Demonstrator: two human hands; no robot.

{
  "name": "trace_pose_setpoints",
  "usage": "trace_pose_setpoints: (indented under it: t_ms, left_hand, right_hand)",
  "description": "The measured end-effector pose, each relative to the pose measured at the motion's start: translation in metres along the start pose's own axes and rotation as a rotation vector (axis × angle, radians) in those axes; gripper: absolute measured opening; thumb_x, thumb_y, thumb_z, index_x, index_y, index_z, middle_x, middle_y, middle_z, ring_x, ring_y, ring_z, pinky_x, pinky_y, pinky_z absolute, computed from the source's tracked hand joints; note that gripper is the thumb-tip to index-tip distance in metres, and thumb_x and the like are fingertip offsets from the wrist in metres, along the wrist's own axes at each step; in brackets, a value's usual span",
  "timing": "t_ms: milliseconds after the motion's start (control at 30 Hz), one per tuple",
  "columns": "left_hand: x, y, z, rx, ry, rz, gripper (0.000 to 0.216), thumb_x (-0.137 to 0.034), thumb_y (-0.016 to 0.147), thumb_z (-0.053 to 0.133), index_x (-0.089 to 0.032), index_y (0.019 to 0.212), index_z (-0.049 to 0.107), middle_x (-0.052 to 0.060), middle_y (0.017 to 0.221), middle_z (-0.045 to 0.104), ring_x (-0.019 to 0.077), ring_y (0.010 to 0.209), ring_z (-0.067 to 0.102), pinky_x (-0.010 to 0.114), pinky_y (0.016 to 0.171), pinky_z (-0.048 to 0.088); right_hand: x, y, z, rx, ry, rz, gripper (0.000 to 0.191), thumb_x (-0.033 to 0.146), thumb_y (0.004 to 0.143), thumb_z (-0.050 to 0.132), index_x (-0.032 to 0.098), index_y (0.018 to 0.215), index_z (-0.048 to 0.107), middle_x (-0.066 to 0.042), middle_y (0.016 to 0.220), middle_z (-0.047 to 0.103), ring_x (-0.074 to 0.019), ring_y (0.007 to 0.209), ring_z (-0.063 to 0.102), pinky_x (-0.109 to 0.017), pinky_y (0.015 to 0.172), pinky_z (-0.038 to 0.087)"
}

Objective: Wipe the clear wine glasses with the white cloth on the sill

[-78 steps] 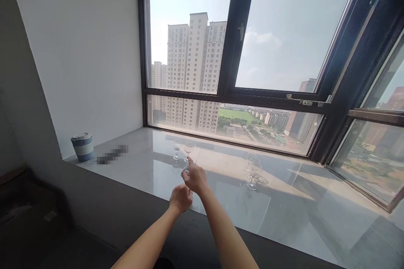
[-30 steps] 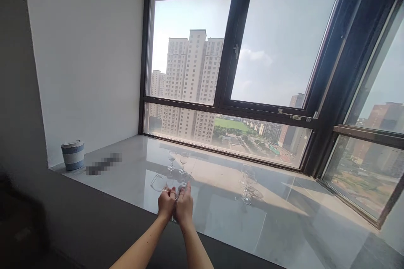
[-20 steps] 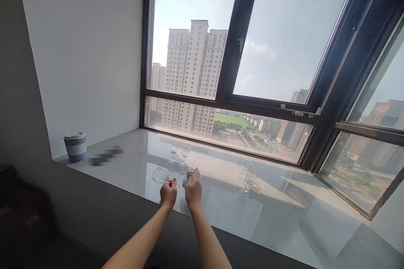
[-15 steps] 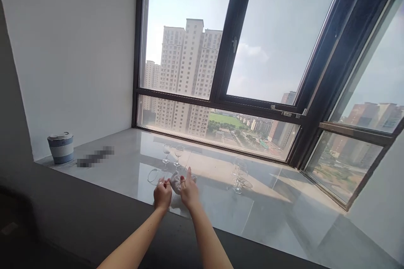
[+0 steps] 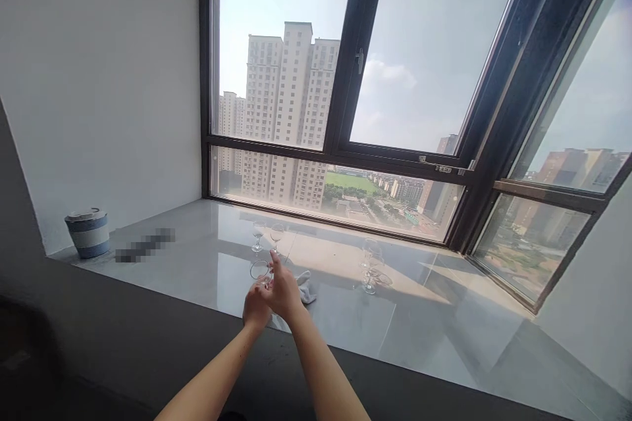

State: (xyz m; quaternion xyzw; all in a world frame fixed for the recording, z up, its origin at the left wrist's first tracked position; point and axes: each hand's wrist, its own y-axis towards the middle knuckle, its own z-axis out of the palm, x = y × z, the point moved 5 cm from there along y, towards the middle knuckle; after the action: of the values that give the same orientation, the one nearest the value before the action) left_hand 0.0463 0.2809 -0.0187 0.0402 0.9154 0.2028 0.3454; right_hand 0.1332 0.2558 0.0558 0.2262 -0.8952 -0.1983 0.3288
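At the front part of the glossy grey sill, my left hand (image 5: 255, 306) is closed around a clear stemmed glass (image 5: 251, 269). The glass is tilted, its round rim facing up and toward me; my fingers hide its lower part. My right hand (image 5: 285, 291) presses against my left hand and the glass, index finger stretched out beside the rim and the other fingers curled out of sight. A crumpled pale grey cloth (image 5: 308, 289) sticks out from the right side of my right hand.
Two stemmed glasses (image 5: 257, 237) stand behind my hands. Several more glasses (image 5: 369, 284) are grouped to the right. A blue-and-white lidded container (image 5: 87, 237) stands at the far left beside a blurred-out dark item (image 5: 145, 245). A dark window frame (image 5: 316, 154) borders the sill (image 5: 340, 316).
The glass has swung from the left of my left hand to upright between my hands. My right hand has moved onto it, and the cloth now shows on that hand's right side.
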Motion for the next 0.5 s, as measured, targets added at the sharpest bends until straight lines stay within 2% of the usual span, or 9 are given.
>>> trace_pose_setpoints:
  t_ms: [100,233,300,400,500]
  left_hand:
    - [-0.004,-0.001,0.002,0.031,0.018,0.049,0.031,-0.011,0.090,0.045,-0.016,0.114,0.064,0.012,0.124,0.065,0.0236,0.113,0.060,0.030,0.097,0.044]
    - [-0.006,-0.001,0.007,0.071,0.085,0.044,0.038,-0.013,0.088,0.048,-0.022,0.123,0.059,0.010,0.128,0.062,0.0239,0.115,0.058,0.033,0.102,0.042]
    - [-0.003,-0.002,0.006,-0.020,0.109,0.000,0.043,-0.017,0.087,0.051,-0.020,0.131,0.051,0.013,0.129,0.058,0.0251,0.118,0.056,0.034,0.102,0.043]
    - [-0.001,-0.005,-0.001,-0.230,0.111,-0.037,0.057,-0.031,0.089,0.054,-0.013,0.139,0.037,0.017,0.126,0.054,0.0282,0.120,0.054,0.039,0.099,0.044]
    - [-0.001,-0.007,-0.001,-0.272,0.092,-0.022,0.062,-0.043,0.090,0.053,-0.013,0.140,0.033,0.016,0.122,0.054,0.0283,0.116,0.055,0.041,0.095,0.046]
  right_hand:
    - [-0.005,0.002,0.001,-0.008,0.004,0.049,0.098,0.024,0.076,0.066,0.025,0.157,0.009,-0.009,0.128,0.062,-0.0218,0.108,0.061,-0.034,0.092,0.046]
    - [-0.005,0.003,-0.002,0.036,-0.032,0.056,0.095,0.026,0.079,0.064,0.025,0.156,0.008,-0.007,0.125,0.063,-0.0196,0.105,0.061,-0.031,0.085,0.048]
    - [-0.006,0.005,-0.007,0.030,-0.044,0.064,0.093,0.028,0.079,0.065,0.026,0.155,0.011,-0.006,0.123,0.064,-0.0190,0.103,0.062,-0.030,0.083,0.048]
    - [-0.014,0.013,-0.026,-0.068,0.035,0.122,0.091,0.035,0.079,0.067,0.026,0.152,0.015,-0.004,0.118,0.065,-0.0185,0.099,0.064,-0.030,0.081,0.048]
    - [-0.039,0.029,-0.059,-0.196,0.168,0.233,0.087,0.042,0.081,0.064,0.026,0.151,0.014,-0.003,0.113,0.066,-0.0177,0.092,0.066,-0.030,0.079,0.049]
